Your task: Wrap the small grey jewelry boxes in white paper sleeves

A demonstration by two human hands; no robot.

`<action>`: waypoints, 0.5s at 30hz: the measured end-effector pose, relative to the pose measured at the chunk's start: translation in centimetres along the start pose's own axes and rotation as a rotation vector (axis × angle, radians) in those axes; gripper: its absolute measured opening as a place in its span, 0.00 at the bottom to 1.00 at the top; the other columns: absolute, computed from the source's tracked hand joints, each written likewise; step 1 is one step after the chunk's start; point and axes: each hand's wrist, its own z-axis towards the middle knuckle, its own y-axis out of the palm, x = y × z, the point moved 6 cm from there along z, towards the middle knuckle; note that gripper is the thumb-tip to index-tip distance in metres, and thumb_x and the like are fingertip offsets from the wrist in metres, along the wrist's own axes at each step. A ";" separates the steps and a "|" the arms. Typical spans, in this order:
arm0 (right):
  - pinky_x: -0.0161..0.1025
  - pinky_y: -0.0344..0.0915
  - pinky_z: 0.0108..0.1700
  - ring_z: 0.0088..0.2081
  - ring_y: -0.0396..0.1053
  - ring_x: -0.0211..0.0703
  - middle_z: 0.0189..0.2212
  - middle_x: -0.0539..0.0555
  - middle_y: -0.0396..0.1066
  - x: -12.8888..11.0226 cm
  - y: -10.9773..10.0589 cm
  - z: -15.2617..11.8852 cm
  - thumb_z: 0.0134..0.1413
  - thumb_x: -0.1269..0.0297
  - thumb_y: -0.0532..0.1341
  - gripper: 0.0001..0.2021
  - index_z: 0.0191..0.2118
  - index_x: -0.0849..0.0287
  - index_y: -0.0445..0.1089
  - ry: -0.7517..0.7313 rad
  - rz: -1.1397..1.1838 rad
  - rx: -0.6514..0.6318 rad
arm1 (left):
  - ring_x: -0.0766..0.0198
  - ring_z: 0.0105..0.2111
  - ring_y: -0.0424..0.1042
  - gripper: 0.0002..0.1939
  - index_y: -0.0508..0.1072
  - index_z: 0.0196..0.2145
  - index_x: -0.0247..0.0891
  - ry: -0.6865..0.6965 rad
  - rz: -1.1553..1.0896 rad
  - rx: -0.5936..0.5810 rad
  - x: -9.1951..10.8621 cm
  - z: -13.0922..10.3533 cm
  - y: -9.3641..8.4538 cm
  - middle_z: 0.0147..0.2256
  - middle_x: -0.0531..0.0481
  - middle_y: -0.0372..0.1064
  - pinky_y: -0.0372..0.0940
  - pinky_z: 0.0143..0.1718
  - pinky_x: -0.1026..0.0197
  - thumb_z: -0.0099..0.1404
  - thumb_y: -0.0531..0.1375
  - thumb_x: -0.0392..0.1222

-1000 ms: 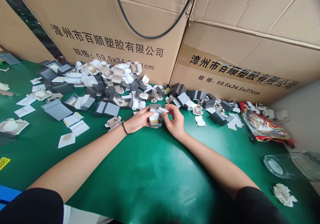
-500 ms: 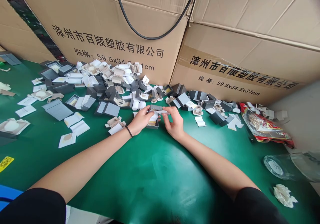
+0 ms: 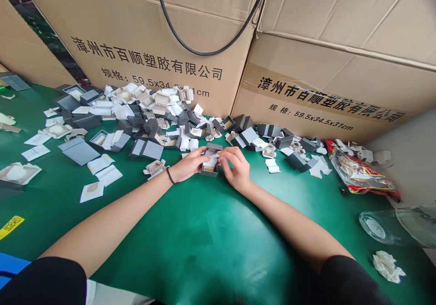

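Note:
A small dark grey box (image 3: 210,171) stands open at the middle of the green table, with white paper and a yellowish part inside. My left hand (image 3: 190,164) grips the box from its left side, the thumb over the white paper. At the box's right edge, my right hand (image 3: 235,165) has its thumb and forefinger pinched at the white paper (image 3: 211,158). Just left of my left hand lies a torn white and brown carton piece (image 3: 155,167).
Grey boxes and white inserts (image 3: 150,109) are heaped along the cardboard cartons (image 3: 163,32). On the right are a red food bag (image 3: 363,168), a clear plastic container (image 3: 376,227) and crumpled paper (image 3: 388,266). A black cable (image 3: 204,52) hangs above.
The white paper, earlier held up over the box between both hands, now lies lower in it. The box shows more fully, and my left hand has shifted slightly left.

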 end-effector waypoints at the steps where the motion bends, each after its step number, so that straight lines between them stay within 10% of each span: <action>1: 0.41 0.69 0.38 0.38 0.68 0.42 0.36 0.55 0.68 0.0 0.0 0.0 0.58 0.70 0.53 0.10 0.42 0.53 0.67 -0.003 0.001 -0.002 | 0.68 0.28 0.65 0.16 0.68 0.41 0.39 -0.019 -0.025 -0.039 -0.1 -0.1 0.1 0.29 0.53 0.66 0.60 0.29 0.66 0.53 0.58 0.34; 15: 0.41 0.68 0.40 0.38 0.67 0.41 0.35 0.54 0.69 0.4 0.5 -0.4 0.58 0.71 0.53 0.11 0.44 0.52 0.68 -0.054 -0.061 -0.063 | 0.70 0.25 0.62 0.14 0.67 0.39 0.38 -0.010 0.210 -0.031 0.1 -0.4 0.5 0.27 0.56 0.60 0.58 0.28 0.64 0.56 0.59 0.44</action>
